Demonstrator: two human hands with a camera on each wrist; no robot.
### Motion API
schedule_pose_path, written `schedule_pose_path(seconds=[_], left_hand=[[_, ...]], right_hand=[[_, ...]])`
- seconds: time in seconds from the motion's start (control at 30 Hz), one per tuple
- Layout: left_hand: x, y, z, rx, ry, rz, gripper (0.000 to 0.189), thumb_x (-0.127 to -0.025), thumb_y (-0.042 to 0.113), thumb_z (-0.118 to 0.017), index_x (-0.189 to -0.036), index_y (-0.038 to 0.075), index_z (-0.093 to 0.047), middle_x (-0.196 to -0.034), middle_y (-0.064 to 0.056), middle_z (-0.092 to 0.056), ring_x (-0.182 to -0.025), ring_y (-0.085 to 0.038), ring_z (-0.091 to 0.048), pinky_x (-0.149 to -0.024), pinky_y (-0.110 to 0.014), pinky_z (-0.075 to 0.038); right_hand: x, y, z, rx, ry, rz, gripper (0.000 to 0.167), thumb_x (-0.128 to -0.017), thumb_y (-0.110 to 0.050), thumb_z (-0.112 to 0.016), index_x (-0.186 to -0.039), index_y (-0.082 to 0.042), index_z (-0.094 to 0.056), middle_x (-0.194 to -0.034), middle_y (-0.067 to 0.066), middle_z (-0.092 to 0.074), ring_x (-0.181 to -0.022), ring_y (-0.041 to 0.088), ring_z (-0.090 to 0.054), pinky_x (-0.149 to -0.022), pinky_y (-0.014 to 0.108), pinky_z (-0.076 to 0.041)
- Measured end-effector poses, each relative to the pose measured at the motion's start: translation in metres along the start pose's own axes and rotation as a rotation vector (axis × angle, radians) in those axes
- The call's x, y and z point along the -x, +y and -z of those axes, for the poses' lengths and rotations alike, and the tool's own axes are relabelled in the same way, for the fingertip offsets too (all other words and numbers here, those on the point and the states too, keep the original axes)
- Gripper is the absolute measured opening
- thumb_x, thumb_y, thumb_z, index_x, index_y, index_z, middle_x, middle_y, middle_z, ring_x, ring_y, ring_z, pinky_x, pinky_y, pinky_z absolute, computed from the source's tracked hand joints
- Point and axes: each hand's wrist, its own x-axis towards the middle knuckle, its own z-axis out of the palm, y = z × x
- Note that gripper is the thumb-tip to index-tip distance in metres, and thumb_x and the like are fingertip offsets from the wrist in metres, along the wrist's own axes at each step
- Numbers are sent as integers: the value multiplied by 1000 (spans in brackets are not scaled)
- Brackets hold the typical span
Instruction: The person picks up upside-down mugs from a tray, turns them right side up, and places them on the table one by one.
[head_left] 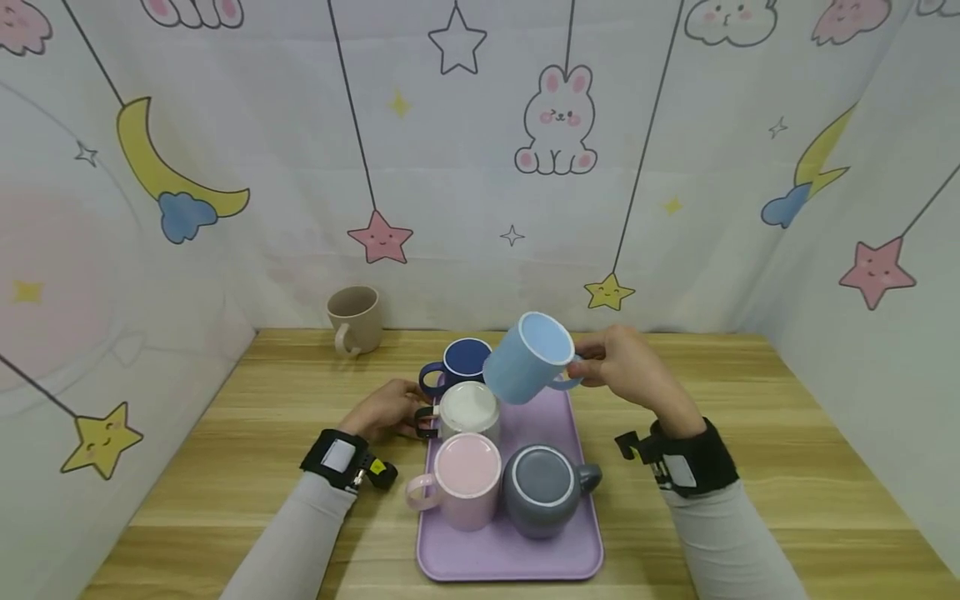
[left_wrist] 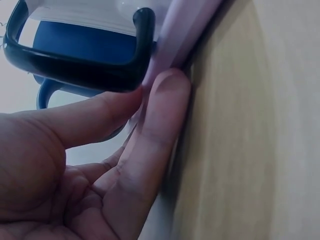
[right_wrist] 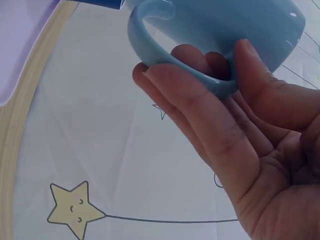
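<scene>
Above the far right part of a lilac tray (head_left: 517,562), my right hand (head_left: 626,367) holds a light blue mug (head_left: 525,362) by its handle (right_wrist: 165,62). The mug is tilted, its white-edged round end facing up. My left hand (head_left: 386,408) is at the tray's left edge, thumb and finger pinching its rim (left_wrist: 167,55), just under the black handle (left_wrist: 75,67) of a white mug (head_left: 471,408). Also on the tray are a navy mug (head_left: 467,358) at the back, a pink mug (head_left: 467,487) and a grey mug (head_left: 543,500), its base upward.
A beige mug (head_left: 356,321) stands upright at the back left of the wooden table (head_left: 247,467), outside the tray. Behind the table hangs a white curtain (head_left: 465,167) printed with stars, a moon and rabbits. The pink and grey mugs sit close together at the front.
</scene>
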Motion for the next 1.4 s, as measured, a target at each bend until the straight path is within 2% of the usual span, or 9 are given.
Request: schedule_pose_path(seconds=[0.27, 0.47, 0.6, 0.73, 0.83, 0.93, 1.13, 1.3, 1.4], left_hand=[[4, 0, 0, -5, -15, -11, 38, -96, -7, -50, -133, -15, -53, -92, -15, -67, -76, -17, -68, -64, -27, -63], [7, 0, 4, -16, -40, -40, 39, -100, -4, -52, -138, -14, -52, -101, -19, -68, -83, -18, -68, -70, -30, -64], [13, 2, 14, -35, -53, -47, 39, -103, 0, -54, -139, -14, -52, -110, -21, -68, -86, -20, -70, -77, -34, -65], [24, 8, 26, -57, -13, -31, 35, -106, 8, -56, -134, -13, -56, -107, -21, -70, -86, -23, -72, -79, -37, -66], [33, 19, 34, -76, 10, -58, 35, -108, 11, -54, -132, -14, -56, -105, -21, -71, -89, -23, -73, -82, -39, -65], [41, 34, 37, -69, 25, -131, 36, -108, 11, -54, -131, -17, -55, -106, -24, -71, -91, -25, -73, -85, -41, -65], [49, 72, 25, -51, 45, -296, 36, -108, 16, -57, -131, -12, -59, -114, -28, -70, -98, -29, -73, -88, -37, -64], [49, 103, 4, 28, -47, -357, 37, -107, 14, -58, -136, -10, -58, -125, -31, -66, -107, -32, -71, -95, -41, -61], [47, 114, -10, 92, -114, -359, 41, -106, 9, -58, -142, -10, -53, -131, -33, -62, -110, -31, -70, -99, -43, -59]], right_hand=[[-3, 4, -7, -233, -24, 3, 32, -95, -1, -73, -125, 9, -70, -116, 24, -73, -99, 34, -76, -82, 37, -65], [-8, 8, -9, -274, -35, 51, 30, -96, 1, -70, -124, 12, -69, -114, 26, -73, -98, 33, -75, -83, 41, -64], [-12, 10, -12, -292, -32, 46, 31, -96, -2, -72, -124, 11, -70, -112, 26, -74, -97, 32, -75, -83, 40, -65], [-15, 11, -15, -349, -38, 51, 32, -96, 0, -72, -124, 13, -68, -114, 32, -71, -99, 35, -75, -84, 42, -64], [-16, 11, -17, -390, -41, 58, 33, -95, 2, -72, -125, 15, -66, -115, 33, -70, -101, 37, -74, -84, 43, -64], [-16, 10, -19, -413, -44, 59, 35, -94, 1, -73, -126, 14, -66, -115, 30, -71, -102, 38, -74, -85, 43, -64], [-16, 7, -22, -467, -38, 59, 33, -95, 1, -73, -124, 14, -67, -113, 27, -73, -103, 37, -74, -90, 50, -62], [-16, 3, -24, -533, -23, 84, 34, -96, 2, -70, -127, 16, -63, -114, 28, -72, -102, 33, -74, -92, 51, -61], [-16, 2, -25, -569, -10, 103, 35, -97, 3, -69, -128, 16, -62, -113, 28, -72, -102, 33, -74, -91, 49, -62]])
